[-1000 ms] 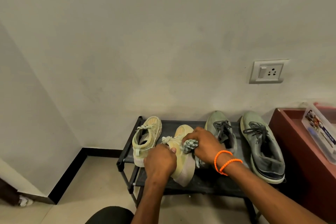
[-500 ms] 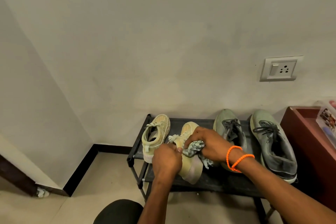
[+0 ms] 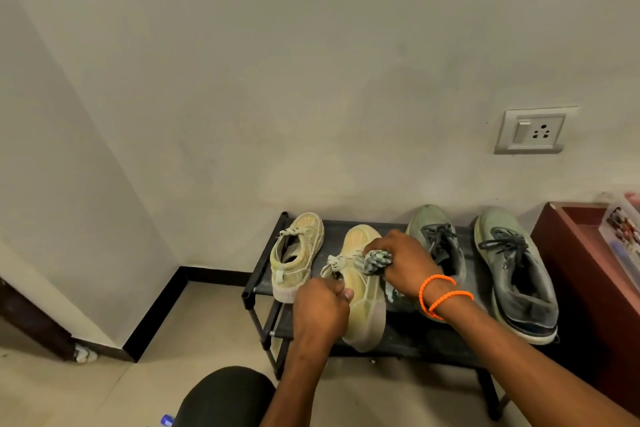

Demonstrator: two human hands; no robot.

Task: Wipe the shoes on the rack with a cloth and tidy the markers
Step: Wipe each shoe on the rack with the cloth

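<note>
In the head view, a black shoe rack (image 3: 408, 340) stood against the far wall, carrying four shoes in a row. The left hand (image 3: 320, 308) gripped the near, heel end of a pale yellow shoe (image 3: 367, 305), its fingers curled tightly round the collar and the thumb tip showing against the shoe's side. The right hand (image 3: 407, 262) held a bunched pale green cloth (image 3: 377, 258), fingers curled round it, and pressed the cloth against the upper of that shoe, just right of its knotted laces. Two orange bracelets (image 3: 441, 295) circled the right wrist. A second pale yellow shoe (image 3: 299, 253) rested just left of the held one, at the rack's left end. Two grey-green shoes stood to the right: one (image 3: 436, 239) partly hidden behind the right wrist, the other (image 3: 516, 270) at the rack's right end. Beyond the rack, at the right edge, a clear plastic box (image 3: 623, 236) lay on a dark red cabinet (image 3: 585, 274); its contents were too blurred to tell. A wall socket (image 3: 531, 130) sat above.
</note>
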